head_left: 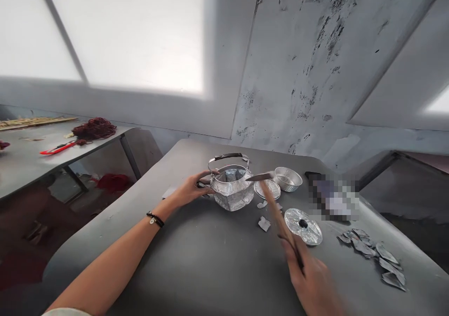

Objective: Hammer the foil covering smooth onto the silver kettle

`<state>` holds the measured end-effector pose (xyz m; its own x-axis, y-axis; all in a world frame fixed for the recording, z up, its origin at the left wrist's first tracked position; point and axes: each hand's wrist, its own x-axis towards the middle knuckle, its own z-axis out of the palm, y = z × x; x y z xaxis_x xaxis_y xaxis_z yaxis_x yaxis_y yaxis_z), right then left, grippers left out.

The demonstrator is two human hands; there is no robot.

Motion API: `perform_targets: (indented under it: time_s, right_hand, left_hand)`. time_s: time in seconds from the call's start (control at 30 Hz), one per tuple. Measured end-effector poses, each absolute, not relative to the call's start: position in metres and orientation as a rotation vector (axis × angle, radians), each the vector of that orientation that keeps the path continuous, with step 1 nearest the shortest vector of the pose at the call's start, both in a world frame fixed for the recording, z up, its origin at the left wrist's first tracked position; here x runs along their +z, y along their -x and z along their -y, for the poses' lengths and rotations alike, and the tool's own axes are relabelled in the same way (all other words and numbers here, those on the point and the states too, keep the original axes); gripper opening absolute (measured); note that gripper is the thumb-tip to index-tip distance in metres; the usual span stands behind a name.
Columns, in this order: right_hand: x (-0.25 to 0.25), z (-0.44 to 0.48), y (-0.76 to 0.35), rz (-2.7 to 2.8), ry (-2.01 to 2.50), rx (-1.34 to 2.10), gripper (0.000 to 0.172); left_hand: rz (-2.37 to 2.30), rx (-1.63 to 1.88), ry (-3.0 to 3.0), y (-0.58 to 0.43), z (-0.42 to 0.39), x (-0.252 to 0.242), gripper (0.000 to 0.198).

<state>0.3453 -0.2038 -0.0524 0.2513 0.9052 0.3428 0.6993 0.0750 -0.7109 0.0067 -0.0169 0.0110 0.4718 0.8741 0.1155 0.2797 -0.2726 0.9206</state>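
Observation:
A silver metal kettle (pixel 233 190) with a dark-wrapped handle stands without its lid on the grey table (pixel 196 260). My left hand (pixel 191 190) rests against the kettle's left side, fingers curled around it. My right hand (pixel 312 278), blurred by motion, grips the wooden handle of a long tool (pixel 271 201) whose metal tip reaches the kettle's rim. The kettle's lid (pixel 303 226) with a black knob lies flat near my right hand.
A small metal bowl (pixel 287 179) and a round metal strainer plate (pixel 267 189) sit behind the tool. Foil-like scraps (pixel 375 255) lie at the right, smaller bits (pixel 264 223) near the kettle. A second table (pixel 31 152) at left holds red thread and a red cutter.

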Motion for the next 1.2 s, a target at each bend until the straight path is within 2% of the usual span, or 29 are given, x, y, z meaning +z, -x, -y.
perform_targets:
  time_s: [0.47,0.7,1.2]
  right_hand:
    - [-0.055,0.202,-0.353,1.586,1.648,0.156,0.056]
    - [-0.054,0.202,-0.350,1.616,1.659,0.078,0.060]
    - [-0.050,0.204,-0.347,1.503,1.716,0.108,0.060]
  left_hand:
    - [-0.990,0.832,-1.795,-0.008,0.019,0.012,0.071]
    - [-1.019,0.840,-1.807,-0.005,0.014,0.006,0.079]
    - [-1.044,0.836,-1.882,-0.005,0.014,0.008,0.072]
